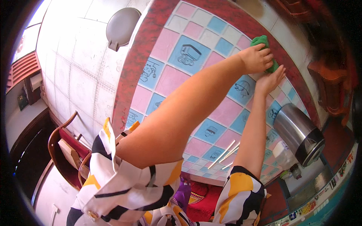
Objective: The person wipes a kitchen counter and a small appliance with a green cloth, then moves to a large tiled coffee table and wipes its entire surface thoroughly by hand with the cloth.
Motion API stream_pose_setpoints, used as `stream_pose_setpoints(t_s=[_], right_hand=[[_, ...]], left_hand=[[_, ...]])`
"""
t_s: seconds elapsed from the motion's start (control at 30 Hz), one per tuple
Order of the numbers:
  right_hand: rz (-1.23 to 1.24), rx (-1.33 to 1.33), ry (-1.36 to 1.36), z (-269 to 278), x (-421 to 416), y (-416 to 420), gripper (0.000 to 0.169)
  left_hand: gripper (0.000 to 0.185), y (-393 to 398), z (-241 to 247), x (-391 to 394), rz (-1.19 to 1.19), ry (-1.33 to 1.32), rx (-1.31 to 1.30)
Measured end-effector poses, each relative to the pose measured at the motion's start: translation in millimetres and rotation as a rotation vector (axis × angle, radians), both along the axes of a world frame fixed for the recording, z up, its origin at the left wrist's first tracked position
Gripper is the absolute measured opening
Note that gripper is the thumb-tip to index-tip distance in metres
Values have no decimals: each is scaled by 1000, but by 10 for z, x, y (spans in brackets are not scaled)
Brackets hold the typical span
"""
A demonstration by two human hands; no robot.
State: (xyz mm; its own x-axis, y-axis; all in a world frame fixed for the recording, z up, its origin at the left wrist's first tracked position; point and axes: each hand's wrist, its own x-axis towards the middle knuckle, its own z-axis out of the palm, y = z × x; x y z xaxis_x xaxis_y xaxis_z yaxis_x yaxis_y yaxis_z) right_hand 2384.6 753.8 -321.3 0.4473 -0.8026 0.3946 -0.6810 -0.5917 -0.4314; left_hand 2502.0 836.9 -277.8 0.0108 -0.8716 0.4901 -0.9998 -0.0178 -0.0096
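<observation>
My left hand (258, 58) reaches over the far right side of the table and is closed on a bunched green cloth (259, 40). Parts of the cloth show above and below its fingers. Close beside it, my right hand (270, 81) is held flat with its fingers stretched out, against the lower end of the cloth. Under both arms lies the tabletop (227, 109), checked in pink, blue and white, with line drawings on some squares and a red marbled border (141, 46). My left forearm covers part of the tabletop.
A stainless steel electric kettle (295, 128) stands right of my right forearm, beside a clear plastic container (282, 152). Several pale sticks (222, 155) lie at the near edge. A grey lidded bin (123, 26) is on the tiled floor, a wooden chair (63, 147) at left.
</observation>
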Motion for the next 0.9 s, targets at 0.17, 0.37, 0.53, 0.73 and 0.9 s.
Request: stream_pose_setpoints(t_s=[0.17,0.37,0.53,0.73,0.9], right_hand=[[419,-189,-76,-31,1358,21,25],[509,50,-45,148,2383,1314,45],[731,203,-158,384,1877,2274,44],[890,424,98,746,489,3198,59],[920,438,166,627,-170,3547,55]], left_hand=[[27,395,16,1011,275,-75,214],[38,1478,223,1862,294,-8,46],[44,2582,351,1300,451,110,249],[49,3677,630,36,453,303,517],[46,3959,756,-379,347,154,651]])
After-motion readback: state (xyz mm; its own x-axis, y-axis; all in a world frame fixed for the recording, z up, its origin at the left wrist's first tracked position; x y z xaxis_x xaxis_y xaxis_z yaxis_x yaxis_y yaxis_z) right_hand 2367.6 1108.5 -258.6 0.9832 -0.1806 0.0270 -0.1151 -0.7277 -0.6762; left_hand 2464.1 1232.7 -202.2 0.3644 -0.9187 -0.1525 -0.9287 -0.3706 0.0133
